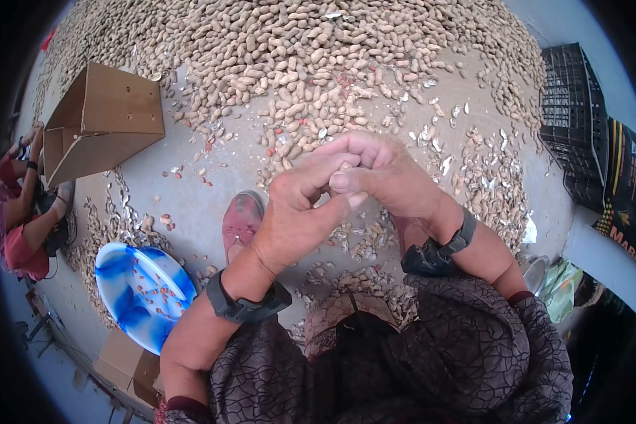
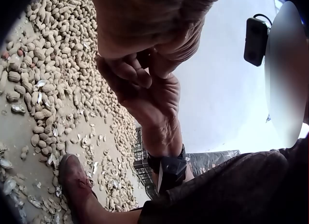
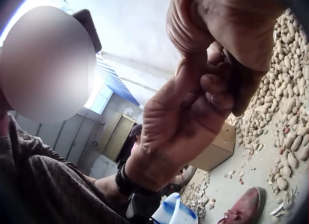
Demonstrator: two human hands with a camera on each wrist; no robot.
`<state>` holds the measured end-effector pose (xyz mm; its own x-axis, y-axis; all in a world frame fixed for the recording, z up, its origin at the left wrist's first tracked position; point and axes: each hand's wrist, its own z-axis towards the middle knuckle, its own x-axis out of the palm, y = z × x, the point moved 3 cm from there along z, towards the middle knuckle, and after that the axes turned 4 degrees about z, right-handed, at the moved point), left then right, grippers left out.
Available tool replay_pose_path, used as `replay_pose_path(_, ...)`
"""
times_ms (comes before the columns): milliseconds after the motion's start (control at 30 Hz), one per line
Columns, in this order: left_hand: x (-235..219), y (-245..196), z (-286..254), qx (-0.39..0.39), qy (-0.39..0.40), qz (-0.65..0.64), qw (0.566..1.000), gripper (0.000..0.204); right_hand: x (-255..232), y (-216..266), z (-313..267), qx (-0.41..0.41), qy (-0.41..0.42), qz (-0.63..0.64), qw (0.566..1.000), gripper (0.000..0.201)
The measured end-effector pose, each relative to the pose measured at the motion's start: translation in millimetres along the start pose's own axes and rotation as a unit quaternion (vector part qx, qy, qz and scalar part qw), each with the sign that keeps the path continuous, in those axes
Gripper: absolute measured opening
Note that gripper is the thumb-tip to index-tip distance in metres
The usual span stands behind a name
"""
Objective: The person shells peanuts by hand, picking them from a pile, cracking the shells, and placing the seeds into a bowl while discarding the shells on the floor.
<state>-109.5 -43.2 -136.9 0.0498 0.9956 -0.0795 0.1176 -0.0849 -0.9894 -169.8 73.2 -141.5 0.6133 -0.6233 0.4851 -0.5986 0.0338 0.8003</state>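
We see the two bare hands meeting above the grey floor (image 1: 206,201). The left hand (image 1: 297,205) and the right hand (image 1: 389,173) have curled fingers, and together they pinch a small pale piece (image 1: 345,167) between the fingertips. The fingers cover most of it, so we cannot tell if it is a whole peanut or only a part.

On the far side we see a large heap of tan unshelled peanuts (image 1: 297,42), which spreads on the floor. Broken pale peanut shells (image 1: 498,187) lie at the right and also nearer, between the legs. At the left stands a blue-and-white plastic basin (image 1: 119,263) with some reddish kernels (image 1: 161,291) inside. Farther than the basin, also at the left, is an open brown cardboard box (image 1: 124,102). A black plastic crate (image 1: 572,106) is at the far right. Below the left hand we see a dusty dark-red shoe (image 1: 242,220).
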Motion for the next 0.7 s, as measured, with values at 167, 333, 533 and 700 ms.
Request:
replay_pose_path(167,0.1,-8.8,-1.3,-0.026,0.000,-0.034,0.999,0.025,0.8,7.2,1.9,-0.076,-0.033,-0.079,0.993,0.029)
replay_pose_path(333,-4.9,-8.3,-2.1,-0.106,0.099,-0.078,0.986,0.027,0.0,4.7,-3.5,0.035,0.008,0.031,0.999,0.038)
replay_pose_path(533,-8.1,9.3,2.6,-0.113,0.103,0.007,0.988,0.029,3.2,6.5,-3.4,-0.010,0.011,-0.018,1.000,0.030)
replay_pose_path(700,-4.7,-1.7,-5.0,-0.091,0.112,-0.105,0.984,0.022,5.2,1.4,-5.5,0.005,-0.005,-0.018,1.000,0.031)
